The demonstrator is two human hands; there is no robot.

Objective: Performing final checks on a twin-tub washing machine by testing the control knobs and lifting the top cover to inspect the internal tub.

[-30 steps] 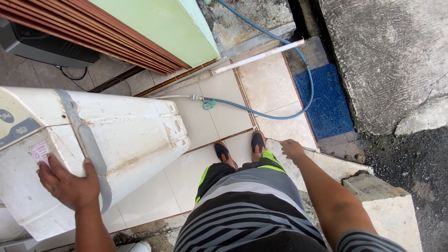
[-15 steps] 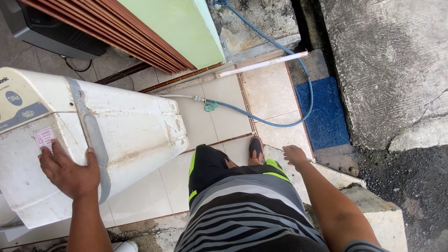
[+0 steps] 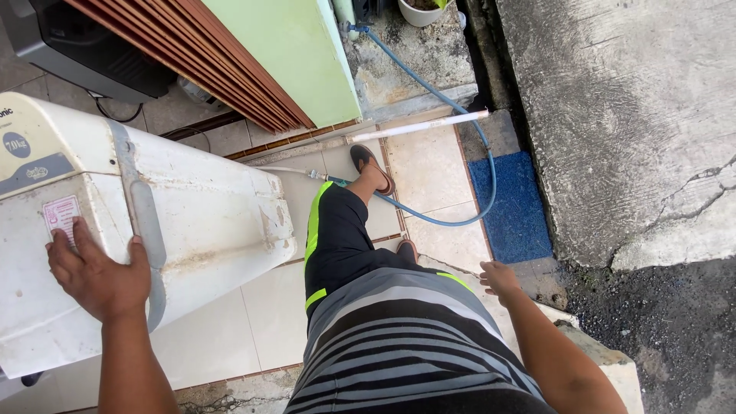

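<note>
A white washing machine [image 3: 207, 222] fills the left of the head view, seen from above beside me. My left hand [image 3: 100, 276] lies flat on its top near a grey strip and a small pink label, fingers spread. My right hand [image 3: 500, 280] hangs free at my side above the tiled floor, fingers loosely curled and holding nothing. My left leg in black shorts with a green stripe is stepped forward, the sandal [image 3: 372, 169] landing on a tile near a blue hose [image 3: 460, 126].
A blue mat [image 3: 510, 207] lies at the edge of the tiles by a cracked concrete slab [image 3: 636, 115]. A white pipe [image 3: 418, 127] lies along the step. A green wall panel [image 3: 287, 54] and brown slatted door [image 3: 192, 57] stand ahead, a dark box [image 3: 69, 42] at upper left.
My left foot has stepped forward onto the tile near the hose. My view has shifted, the washing machine looks closer, and my left hand stays pressed on it.
</note>
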